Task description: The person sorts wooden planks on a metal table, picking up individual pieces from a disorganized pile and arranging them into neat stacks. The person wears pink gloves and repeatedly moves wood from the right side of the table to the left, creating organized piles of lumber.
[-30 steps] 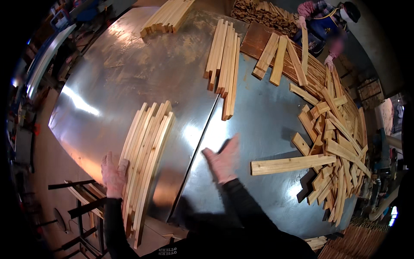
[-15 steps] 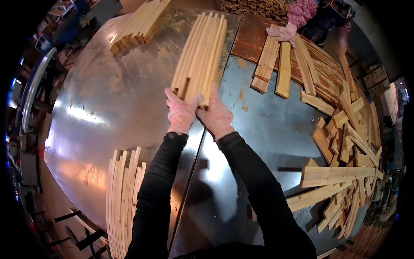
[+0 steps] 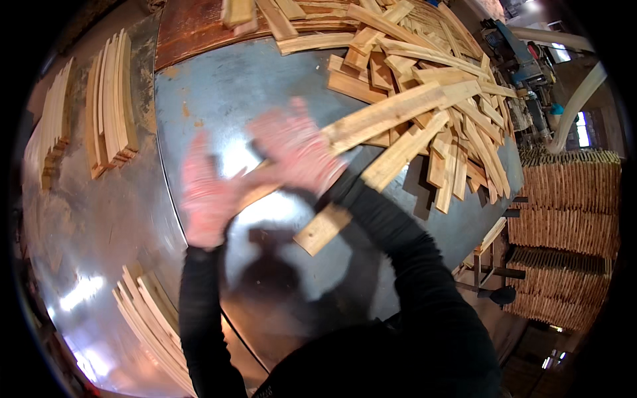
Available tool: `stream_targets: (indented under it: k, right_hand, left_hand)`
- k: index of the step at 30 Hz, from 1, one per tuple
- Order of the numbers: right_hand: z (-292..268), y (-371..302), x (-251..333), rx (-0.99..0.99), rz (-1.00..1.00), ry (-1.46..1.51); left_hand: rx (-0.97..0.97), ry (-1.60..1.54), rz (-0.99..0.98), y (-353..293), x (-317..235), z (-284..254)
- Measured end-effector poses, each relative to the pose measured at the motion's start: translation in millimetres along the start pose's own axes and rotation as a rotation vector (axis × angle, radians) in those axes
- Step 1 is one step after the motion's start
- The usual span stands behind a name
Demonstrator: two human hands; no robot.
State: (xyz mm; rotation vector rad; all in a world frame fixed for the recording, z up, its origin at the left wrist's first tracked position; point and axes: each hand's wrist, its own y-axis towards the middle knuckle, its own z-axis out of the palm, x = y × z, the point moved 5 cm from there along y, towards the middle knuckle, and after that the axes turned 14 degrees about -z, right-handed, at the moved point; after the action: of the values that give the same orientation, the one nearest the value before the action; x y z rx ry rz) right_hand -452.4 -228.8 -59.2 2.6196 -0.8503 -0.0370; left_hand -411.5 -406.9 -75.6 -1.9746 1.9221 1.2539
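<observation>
Both my hands wear pinkish-white work gloves, smeared by motion. My left hand [image 3: 206, 192] hovers above the metal table with its fingers stretched away from me. Its thumb comes close to the near end of a long wooden board [image 3: 391, 119]. Across that board lies my right hand [image 3: 295, 146], fingers spread out past its far edge; the palm hides its middle. A second board [image 3: 405, 152] runs beneath my right forearm, its near end [image 3: 323, 229] showing below the sleeve. Both boards reach into a loose heap of wooden pieces [image 3: 458, 126] on the right.
Two bundles of aligned strips lie at left, a nearer one [image 3: 113, 99] and an outer one [image 3: 56, 119]. Another bundle [image 3: 152, 318] sits by my left forearm. A seam [image 3: 174, 205] crosses the table [image 3: 219, 86]. Tall wood stacks [image 3: 564, 205] stand beyond its right edge.
My hands have let go of the bundle of strips, which lies on the table at left. The view has turned right, and my hands are now at a board from the heap.
</observation>
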Motion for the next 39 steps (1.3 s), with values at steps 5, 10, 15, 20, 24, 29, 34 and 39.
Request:
stream_targets:
  k: [5,10,15,20,24,29,34,39]
  right_hand:
    - [-65.3,-89.7,-18.7,0.034,0.007,-0.253]
    - [-163.6,-172.0,-108.3,-0.124,0.182,-0.306]
    - [-120.2,-196.4,-232.1,0.529,0.206,-0.094]
    - [-135.2,-210.6,-179.1,0.651,-0.096,-0.236]
    - [-121.5,-207.0,-160.7,0.829,-0.098,-0.309]
    - [-111.2,-222.3,-53.2,0.957,-0.051,0.047]
    - [-76.3,-265.0,-52.4,0.571,-0.32,-0.107]
    - [-91.1,-215.1,-42.4,1.029,0.085,0.154]
  left_hand:
    - [0.556,0.522,-0.066,-74.4,-63.9,90.7]
    - [0.589,0.303,-0.424,-176.4,-76.7,-16.5]
    - [0.841,-1.464,-1.447,-282.4,-135.7,-54.4]
    - [0.544,-1.838,-1.443,-308.8,-204.5,-7.7]
    - [0.275,-1.973,-1.43,-296.1,-233.1,19.1]
    - [0.323,-1.998,-1.458,-339.5,-215.7,20.0]
    - [0.302,-1.198,-1.301,-344.9,-199.3,-24.9]
    - [0.153,-1.075,-1.294,-358.6,-197.6,-60.3]
